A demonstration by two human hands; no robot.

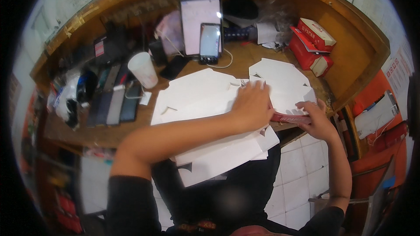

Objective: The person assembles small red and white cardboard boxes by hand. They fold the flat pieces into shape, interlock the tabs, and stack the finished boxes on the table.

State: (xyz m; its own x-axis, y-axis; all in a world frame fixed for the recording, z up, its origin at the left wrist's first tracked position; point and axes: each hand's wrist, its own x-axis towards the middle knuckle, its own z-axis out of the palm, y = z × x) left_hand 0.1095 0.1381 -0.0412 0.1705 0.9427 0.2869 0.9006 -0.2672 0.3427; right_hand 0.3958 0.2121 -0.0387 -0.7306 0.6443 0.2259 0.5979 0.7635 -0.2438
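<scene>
A flat box blank (282,81), white inside with a red printed outer side, lies on the desk before me with its near edge folded up. My left hand (254,107) rests palm down across it, fingers laid flat near the fold; my left forearm crosses over the white card. At the right end, my right hand (317,120) grips the raised red edge between thumb and fingers. Another wide white sheet of box card (192,96) lies to the left under my forearm. More white blanks (227,157) overhang the desk's front edge above my lap.
A tablet (201,22) with a phone (210,43) leaning on it stands at the back. A white cup (143,70) and several phones (115,107) are on the left. Red boxes (310,46) are stacked at the right, against the wooden desk wall (345,30).
</scene>
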